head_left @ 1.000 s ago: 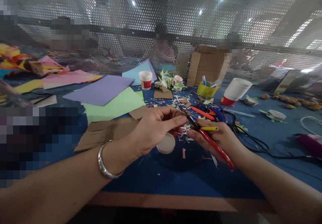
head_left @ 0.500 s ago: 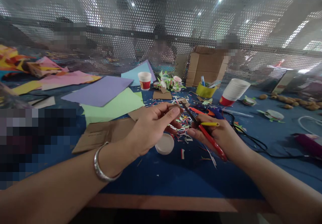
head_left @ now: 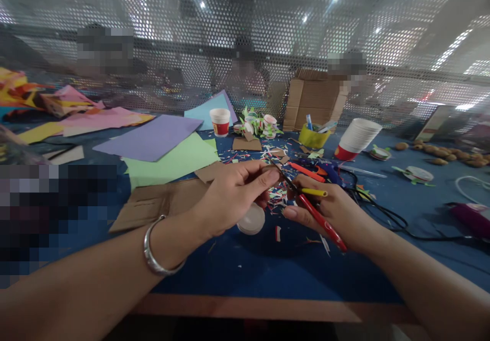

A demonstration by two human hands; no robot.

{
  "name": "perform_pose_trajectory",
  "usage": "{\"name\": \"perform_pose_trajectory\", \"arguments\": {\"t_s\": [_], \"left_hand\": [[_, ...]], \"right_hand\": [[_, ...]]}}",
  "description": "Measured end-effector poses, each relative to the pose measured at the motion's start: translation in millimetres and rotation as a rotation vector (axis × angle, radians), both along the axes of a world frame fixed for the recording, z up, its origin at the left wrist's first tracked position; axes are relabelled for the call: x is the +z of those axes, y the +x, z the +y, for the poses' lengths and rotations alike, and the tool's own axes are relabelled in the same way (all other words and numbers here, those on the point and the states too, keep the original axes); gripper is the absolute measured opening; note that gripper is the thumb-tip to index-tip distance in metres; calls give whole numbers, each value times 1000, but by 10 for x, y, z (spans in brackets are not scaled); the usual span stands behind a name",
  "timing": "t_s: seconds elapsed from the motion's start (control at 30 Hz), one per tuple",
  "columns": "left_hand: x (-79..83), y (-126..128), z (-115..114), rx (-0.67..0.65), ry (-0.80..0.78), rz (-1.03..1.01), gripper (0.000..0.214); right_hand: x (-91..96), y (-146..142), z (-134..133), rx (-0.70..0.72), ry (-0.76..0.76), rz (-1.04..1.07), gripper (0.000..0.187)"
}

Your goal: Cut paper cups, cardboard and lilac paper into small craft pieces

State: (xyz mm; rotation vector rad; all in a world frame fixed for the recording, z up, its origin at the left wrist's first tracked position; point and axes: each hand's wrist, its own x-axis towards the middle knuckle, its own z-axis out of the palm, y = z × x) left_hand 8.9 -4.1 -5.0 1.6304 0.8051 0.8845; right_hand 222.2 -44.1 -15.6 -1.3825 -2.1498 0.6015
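Observation:
My left hand [head_left: 245,188], with a silver bangle at the wrist, is closed in a pinch on a small brown piece of cardboard [head_left: 272,167], mostly hidden by the fingers. In my right hand [head_left: 329,203] is a pair of scissors [head_left: 319,219] with dark blades, a red handle and a yellow part sticking out. The blades reach up to the left fingertips and the cardboard piece; whether they are closed on it I cannot tell. Below the left hand, a round white lid [head_left: 251,222] lies on the blue table [head_left: 245,274]. Paper scraps [head_left: 277,195] are scattered behind the hands.
Cardboard [head_left: 153,203], green paper [head_left: 168,162] and purple paper [head_left: 153,137] lie to the left. Farther back are a paper cup [head_left: 220,122], a yellow holder [head_left: 314,137] and stacked cups [head_left: 358,138]. At right stand a glue gun [head_left: 331,171], black cable [head_left: 386,213] and walnut-like objects [head_left: 440,153].
The scissors and my right hand have shifted slightly, bringing the blades against the left fingertips. My left hand has moved a little to the right, still pinching the brown piece.

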Motion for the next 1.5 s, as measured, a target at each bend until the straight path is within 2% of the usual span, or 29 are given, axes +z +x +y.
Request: {"name": "perform_pose_trajectory", "arguments": {"t_s": [0.1, 0.23, 0.37, 0.5, 0.63, 0.93, 1.17, 1.3, 1.5], "left_hand": [[-30, 4, 4, -57, -25, 6, 31], [-68, 21, -2, -100, -138, -59, 28], [-81, 36, -5, -102, -246, -90, 28], [-65, 43, -1, -103, -310, -109, 29], [-48, 43, -4, -77, -354, -116, 30], [-6, 15, 6, -33, -352, -222, 22], [-14, 13, 23, 19, -239, -160, 20], [-34, 22, 9, 25, -242, -188, 17], [-32, 4, -11, -17, -249, -172, 16]], "right_hand": [[-16, 6, -10, 5, -55, 20, 40], [-20, -7, -17, 21, -77, 61, 37], [-30, -31, -15, 43, -44, 112, 34], [-63, -34, -17, 7, -6, 174, 34], [-87, -23, -19, -15, 49, 124, 35], [-78, -37, -13, -41, 144, 163, 36], [-33, 35, 0, -34, 59, 50, 32], [-20, 22, -11, -25, -25, 49, 36], [-22, 18, -8, -29, -21, -12, 38]]}}
